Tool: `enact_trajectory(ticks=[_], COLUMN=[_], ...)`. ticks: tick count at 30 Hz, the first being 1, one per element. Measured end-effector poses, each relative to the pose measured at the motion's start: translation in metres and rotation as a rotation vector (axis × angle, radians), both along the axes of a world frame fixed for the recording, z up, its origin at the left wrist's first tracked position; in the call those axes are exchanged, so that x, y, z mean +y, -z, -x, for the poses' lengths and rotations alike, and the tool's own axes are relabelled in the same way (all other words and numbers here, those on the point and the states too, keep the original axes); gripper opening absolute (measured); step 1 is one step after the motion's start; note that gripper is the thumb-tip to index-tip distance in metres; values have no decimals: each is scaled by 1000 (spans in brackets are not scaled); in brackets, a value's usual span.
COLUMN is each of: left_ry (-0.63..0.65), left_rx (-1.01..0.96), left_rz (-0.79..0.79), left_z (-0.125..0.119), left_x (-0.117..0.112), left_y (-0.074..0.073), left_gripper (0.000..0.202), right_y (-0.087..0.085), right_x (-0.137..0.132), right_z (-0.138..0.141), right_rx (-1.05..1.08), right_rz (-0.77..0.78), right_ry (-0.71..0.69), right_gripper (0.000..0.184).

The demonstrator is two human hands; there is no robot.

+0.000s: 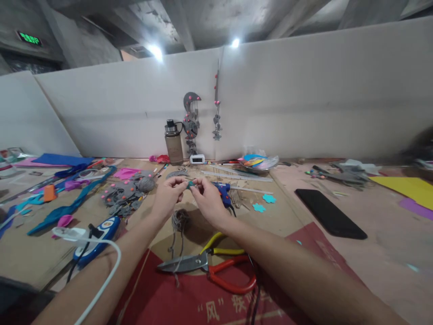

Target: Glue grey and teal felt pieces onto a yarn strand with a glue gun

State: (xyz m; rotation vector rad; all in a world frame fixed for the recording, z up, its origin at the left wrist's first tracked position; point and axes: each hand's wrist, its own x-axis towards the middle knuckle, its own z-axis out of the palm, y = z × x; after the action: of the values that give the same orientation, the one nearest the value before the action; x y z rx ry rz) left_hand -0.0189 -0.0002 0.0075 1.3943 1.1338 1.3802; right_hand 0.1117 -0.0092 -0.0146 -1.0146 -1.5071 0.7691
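Over the middle of the worktable, my left hand (170,195) and my right hand (209,201) meet, fingertips pinched on a small teal piece (191,183). Most of that piece is hidden by the fingers, and its material is too small to tell. Just below hangs or lies a small bundle of grey yarn (180,219), its loose ends trailing down over the scissor blades. Nearer me lie large scissors (194,262) with one yellow and one red handle. A blue glue gun (223,194) rests beyond my right hand, partly covered by it.
Grey felt pieces with pink dots (126,193) lie at left, near a blue-white device (101,239) and white cable (117,253). Turquoise flower cutouts (269,198) and a black phone (328,212) lie right. A bottle (173,144) stands by the white partition (304,95).
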Motion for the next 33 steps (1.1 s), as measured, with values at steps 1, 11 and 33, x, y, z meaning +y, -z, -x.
enact_trajectory(ticks=[1,11,33], left_ry=[-22,-209,-276], left_rx=[14,55,-413], left_rz=[-17,-30,-111], left_z=[2,27,58], left_x=[2,25,49], left_y=[1,4,-1], left_gripper=[20,19,20], right_y=[1,-2,-74], right_x=[1,-1,-52], right_z=[0,-10,-56], right_rx=[-4,-115,-151], right_rz=[16,30,162], right_ry=[0,-19,-338], right_gripper=[22,15,21])
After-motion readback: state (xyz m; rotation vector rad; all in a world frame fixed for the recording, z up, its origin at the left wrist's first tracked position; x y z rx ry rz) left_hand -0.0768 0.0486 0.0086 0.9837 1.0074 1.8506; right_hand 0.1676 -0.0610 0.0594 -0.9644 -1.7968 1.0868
